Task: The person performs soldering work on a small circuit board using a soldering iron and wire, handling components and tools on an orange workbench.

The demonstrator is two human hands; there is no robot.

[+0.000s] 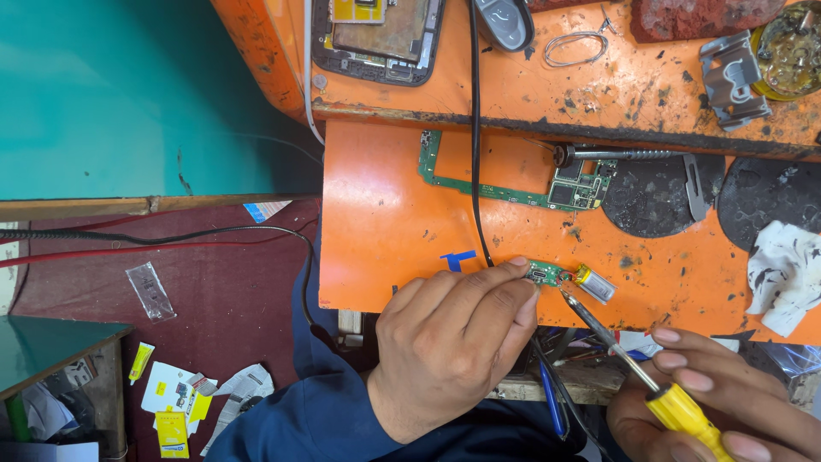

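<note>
Lower centre: left hand (449,346) pinches a small green circuit board (542,274) flat against the orange bench (385,222). Right hand (718,389), lower right, grips a yellow-handled soldering iron (629,364); its tip touches the board's edge, joint seemingly unfinished.

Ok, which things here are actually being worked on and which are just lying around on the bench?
In hand:
left hand pinning the small green circuit board
right hand holding the yellow-handled soldering iron
small silver cylindrical battery beside the board

Lying about:
long L-shaped green circuit board
opened phone frame
crumpled white cloth
metal bracket
</note>
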